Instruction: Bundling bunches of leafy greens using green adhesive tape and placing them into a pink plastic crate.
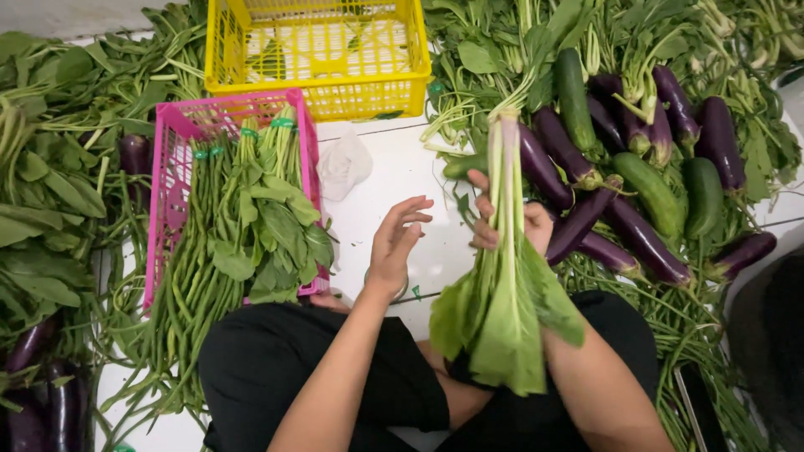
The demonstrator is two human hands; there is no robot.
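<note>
My right hand [502, 219] grips a bunch of leafy greens [507, 310] by its pale stalks, stems pointing away from me and broad leaves hanging down over my lap. My left hand [396, 245] is open just left of the bunch, fingers spread and apart from it, holding nothing. A roll of tape [400, 289] lies half hidden under that hand on the white floor [402, 176].
A pink basket [172, 159] at left holds tied long beans and leafy bundles. A yellow crate [318, 92] stands beyond it. Purple eggplants [641, 243] and cucumbers [653, 192] pile at right. Loose greens [50, 167] cover the left. A crumpled white bag [343, 163] lies between.
</note>
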